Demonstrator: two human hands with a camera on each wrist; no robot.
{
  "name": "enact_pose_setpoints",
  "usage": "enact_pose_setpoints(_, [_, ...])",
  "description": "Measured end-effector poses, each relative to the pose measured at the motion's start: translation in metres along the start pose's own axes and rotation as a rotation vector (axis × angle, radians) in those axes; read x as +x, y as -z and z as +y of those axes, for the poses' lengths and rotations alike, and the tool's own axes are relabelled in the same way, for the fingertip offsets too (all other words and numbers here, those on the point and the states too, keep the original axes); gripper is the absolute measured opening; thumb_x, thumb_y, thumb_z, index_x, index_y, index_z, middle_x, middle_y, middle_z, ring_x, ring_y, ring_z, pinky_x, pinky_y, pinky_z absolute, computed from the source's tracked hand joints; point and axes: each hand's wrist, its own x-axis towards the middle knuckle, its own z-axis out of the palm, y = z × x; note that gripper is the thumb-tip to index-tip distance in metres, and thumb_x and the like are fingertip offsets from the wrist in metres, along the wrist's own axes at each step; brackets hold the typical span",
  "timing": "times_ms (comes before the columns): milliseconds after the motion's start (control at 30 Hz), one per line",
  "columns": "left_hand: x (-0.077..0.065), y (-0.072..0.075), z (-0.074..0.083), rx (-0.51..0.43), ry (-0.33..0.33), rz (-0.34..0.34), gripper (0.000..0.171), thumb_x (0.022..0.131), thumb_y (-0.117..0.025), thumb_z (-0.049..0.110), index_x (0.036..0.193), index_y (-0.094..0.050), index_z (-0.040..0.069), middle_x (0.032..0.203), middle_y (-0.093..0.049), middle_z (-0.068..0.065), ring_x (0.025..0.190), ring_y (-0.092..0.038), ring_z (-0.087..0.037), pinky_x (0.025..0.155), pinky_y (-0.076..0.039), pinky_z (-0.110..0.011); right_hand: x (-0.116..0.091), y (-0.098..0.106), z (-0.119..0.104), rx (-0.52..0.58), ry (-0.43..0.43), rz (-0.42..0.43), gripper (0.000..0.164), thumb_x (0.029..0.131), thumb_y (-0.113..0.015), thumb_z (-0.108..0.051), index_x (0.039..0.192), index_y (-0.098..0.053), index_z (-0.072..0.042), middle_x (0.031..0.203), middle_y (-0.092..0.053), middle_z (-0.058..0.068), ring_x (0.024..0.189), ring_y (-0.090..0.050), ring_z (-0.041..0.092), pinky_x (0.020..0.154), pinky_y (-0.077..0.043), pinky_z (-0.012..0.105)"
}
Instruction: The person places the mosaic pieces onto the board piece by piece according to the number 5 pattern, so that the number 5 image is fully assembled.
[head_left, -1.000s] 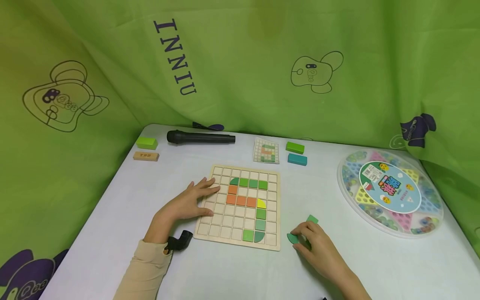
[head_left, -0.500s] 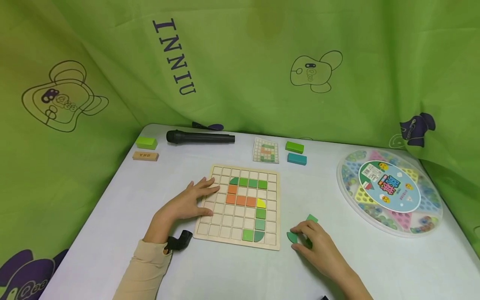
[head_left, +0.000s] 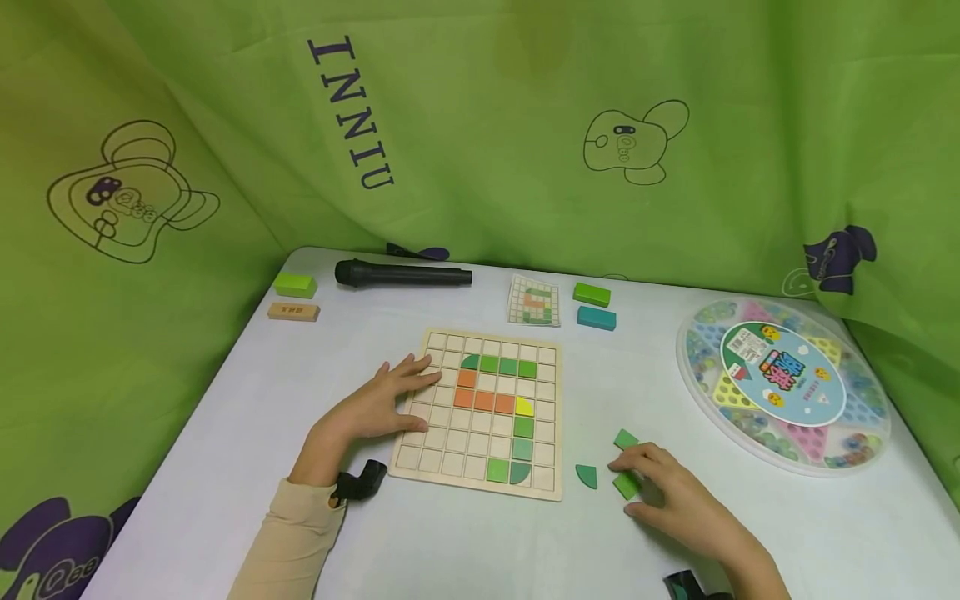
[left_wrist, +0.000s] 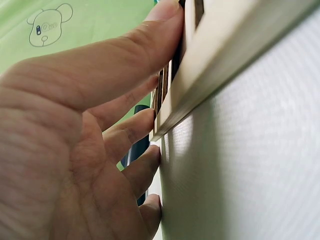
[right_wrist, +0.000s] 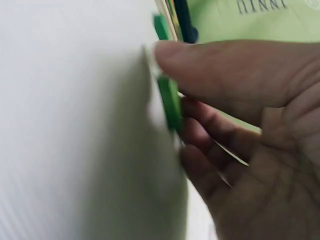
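A wooden grid board lies on the table, with green, orange and yellow tiles forming a pattern in its cells. My left hand rests on the board's left edge, thumb and fingers spread. Right of the board, a dark green quarter-round tile lies by itself. Over a bright green square tile hovers my right hand, its thumb and fingertips apart on either side. Just beyond those fingertips lies another green tile. The right wrist view shows the green tile between thumb and fingers.
A small pattern card lies behind the board, beside a green block and a teal block. A black microphone is at the back left, near a lime block and wooden block. A round marble game box stands right.
My right hand has moved away from the quarter-round tile, rightward and slightly toward me, to the bright green square tile. The left hand has stayed on the board.
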Motion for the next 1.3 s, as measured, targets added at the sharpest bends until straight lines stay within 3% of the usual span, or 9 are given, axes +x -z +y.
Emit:
enact_pose_setpoints(167, [0.000,0.000,0.000,0.001,0.004,-0.001,0.078,0.075,-0.078,0.036,0.143,-0.044,0.017,0.157,-0.025,-0.005,0.147,-0.010,-0.032,0.118,-0.003,-0.055,-0.002,0.003,0.009,0.030,0.040,0.009,0.046,0.073,-0.077,0.000,0.107,-0.063,-0.027,0.114,-0.056,-0.012,0.110,-0.054,0.006,0.093,-0.037,0.003])
enact_pose_setpoints(333, [0.000,-0.001,0.000,-0.013,-0.003,-0.005,0.077,0.076,-0.077,0.035,0.143,-0.044,0.016,0.156,-0.025,-0.007,0.147,-0.010,-0.033,0.118,-0.002,-0.056,0.000,0.000,0.007,0.025,0.039,0.082,0.035,0.076,-0.077,-0.007,0.103,-0.063,-0.025,0.106,-0.057,-0.015,0.097,-0.058,0.001,0.084,-0.049,0.014])
enact_pose_setpoints(500, [0.000,-0.002,0.000,-0.012,-0.006,-0.016,0.077,0.076,-0.077,0.035,0.143,-0.044,0.016,0.157,-0.025,-0.006,0.147,-0.010,-0.032,0.118,-0.002,-0.055,0.010,-0.008,-0.017,0.099,0.026,0.111,0.032,0.076,-0.078,-0.013,0.103,-0.064,-0.022,0.100,-0.061,-0.017,0.090,-0.061,0.000,0.078,-0.055,0.024])
enact_pose_setpoints(700, [0.000,0.000,-0.001,0.009,-0.005,-0.007,0.077,0.076,-0.077,0.035,0.143,-0.044,0.016,0.157,-0.025,-0.006,0.147,-0.011,-0.032,0.119,-0.003,-0.054,0.038,-0.034,-0.056,0.212,0.145,0.108,0.028,0.077,-0.078,-0.016,0.103,-0.066,-0.019,0.100,-0.062,-0.013,0.086,-0.061,0.005,0.074,-0.056,0.025])
enact_pose_setpoints(833, [0.000,-0.001,-0.002,0.005,-0.013,-0.005,0.077,0.077,-0.077,0.035,0.143,-0.044,0.016,0.157,-0.025,-0.006,0.147,-0.010,-0.032,0.119,-0.002,-0.055,0.058,-0.051,-0.081,0.239,0.154,0.068,0.026,0.078,-0.077,-0.017,0.102,-0.066,-0.017,0.099,-0.061,-0.012,0.086,-0.060,0.009,0.075,-0.054,0.025])
enact_pose_setpoints(1100, [0.001,-0.001,-0.003,0.013,-0.017,-0.005,0.077,0.077,-0.076,0.038,0.143,-0.044,0.017,0.157,-0.025,-0.005,0.147,-0.011,-0.031,0.118,-0.003,-0.055,0.090,-0.078,-0.111,0.123,0.072,-0.006,0.023,0.078,-0.077,-0.021,0.099,-0.068,-0.017,0.094,-0.059,-0.010,0.084,-0.049,0.004,0.071,-0.047,0.019])
enact_pose_setpoints(1300, [0.000,-0.002,-0.004,0.017,-0.014,-0.004,0.077,0.077,-0.076,0.039,0.143,-0.043,0.018,0.157,-0.025,-0.005,0.147,-0.010,-0.031,0.119,-0.003,-0.054,0.097,-0.086,-0.117,0.023,0.106,-0.004,0.024,0.076,-0.079,-0.019,0.097,-0.068,-0.015,0.095,-0.059,-0.007,0.088,-0.050,0.007,0.075,-0.048,0.023])
